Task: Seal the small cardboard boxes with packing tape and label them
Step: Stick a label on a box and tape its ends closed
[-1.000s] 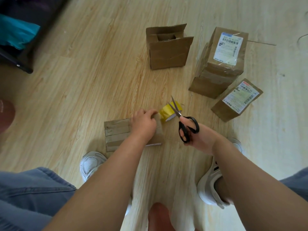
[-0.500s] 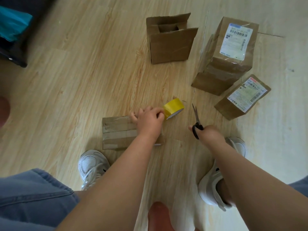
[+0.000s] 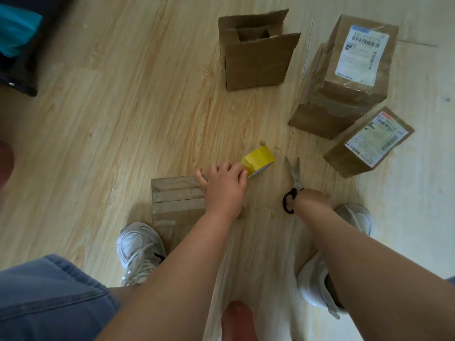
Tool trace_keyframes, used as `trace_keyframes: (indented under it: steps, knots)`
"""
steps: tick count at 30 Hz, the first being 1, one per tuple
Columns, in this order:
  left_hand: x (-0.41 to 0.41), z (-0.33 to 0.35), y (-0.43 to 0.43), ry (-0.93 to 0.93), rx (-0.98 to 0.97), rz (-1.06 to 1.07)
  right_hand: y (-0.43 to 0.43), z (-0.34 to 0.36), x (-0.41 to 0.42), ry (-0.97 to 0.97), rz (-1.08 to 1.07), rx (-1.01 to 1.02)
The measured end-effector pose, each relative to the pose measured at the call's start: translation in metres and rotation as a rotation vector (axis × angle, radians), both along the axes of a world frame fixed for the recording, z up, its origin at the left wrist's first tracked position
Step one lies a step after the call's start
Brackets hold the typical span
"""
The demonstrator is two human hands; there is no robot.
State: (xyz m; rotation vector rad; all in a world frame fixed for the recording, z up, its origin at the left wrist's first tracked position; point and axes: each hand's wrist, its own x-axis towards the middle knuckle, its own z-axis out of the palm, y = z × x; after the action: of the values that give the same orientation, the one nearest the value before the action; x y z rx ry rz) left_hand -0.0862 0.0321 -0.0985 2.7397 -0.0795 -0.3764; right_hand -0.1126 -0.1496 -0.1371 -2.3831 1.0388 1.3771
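Gripping taped box (image 3: 177, 195) with left hand (image 3: 224, 188), tape roll (image 3: 258, 159) at one o'clock; holding scissors (image 3: 295, 175) in right hand (image 3: 310, 196).

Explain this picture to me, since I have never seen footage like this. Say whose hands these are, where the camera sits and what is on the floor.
There is no machine here. A person works with bare hands, and the only camera sits on their head, looking forward and down at the work. The left hand rests on a flat taped box lying on the wooden floor. Its fingers are bent over the box's far edge, right beside a yellow tape roll. The right hand holds scissors by the black handles, with the blades pointing away from the person. Farther off stand an open box with no label showing, a tall box and a smaller box. The tall and smaller boxes both have printed labels.
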Motion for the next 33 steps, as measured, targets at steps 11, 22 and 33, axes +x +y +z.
trace_keyframes:
  steps: [11, 22, 33]
  knots:
    - [0.001, 0.002, -0.001, 0.023, -0.091, 0.116, 0.023, 0.038, 0.040, -0.725, 0.303, 0.244]
    - [-0.001, 0.000, -0.008, 0.021, 0.005, 0.048, 0.022, 0.026, 0.048, -0.739, 0.221, 0.282]
    - [0.014, 0.020, 0.010, 0.054, -0.414, 0.235, 0.019, 0.061, 0.014, -0.891, -0.037, 0.255]
